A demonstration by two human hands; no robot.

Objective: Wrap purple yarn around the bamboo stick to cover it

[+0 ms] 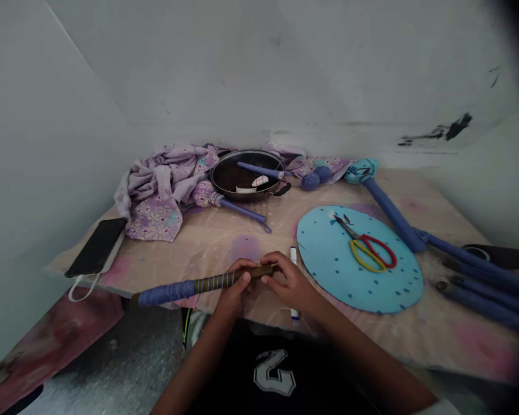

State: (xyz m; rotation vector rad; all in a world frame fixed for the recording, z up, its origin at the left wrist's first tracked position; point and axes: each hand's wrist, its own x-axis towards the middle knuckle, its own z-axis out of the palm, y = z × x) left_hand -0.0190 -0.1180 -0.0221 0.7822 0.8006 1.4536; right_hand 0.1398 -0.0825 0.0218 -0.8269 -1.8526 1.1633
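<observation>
While a stick [207, 283] (partly yarn-wrapped) is held by the left hand [234, 293] and right hand [290, 281], scissors [358, 236] are seen farther right.

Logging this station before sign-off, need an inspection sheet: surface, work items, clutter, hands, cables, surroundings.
Surface: patterned tablecloth on the table.
Work items: stick, dense blue yarn toward its left end, spaced turns nearer the hands.
Clutter: scissors on a blue round sheet; marker; pan with items inside; crumpled fabric; blue balls; blue-wrapped sticks; black device near the left edge.
Hands: left hand grips the stick; right hand at its bare end, grip unclear.
Cables: white loop by the device; cord or strap unclear.
Surroundings: pale wall, black marks at right.
</observation>
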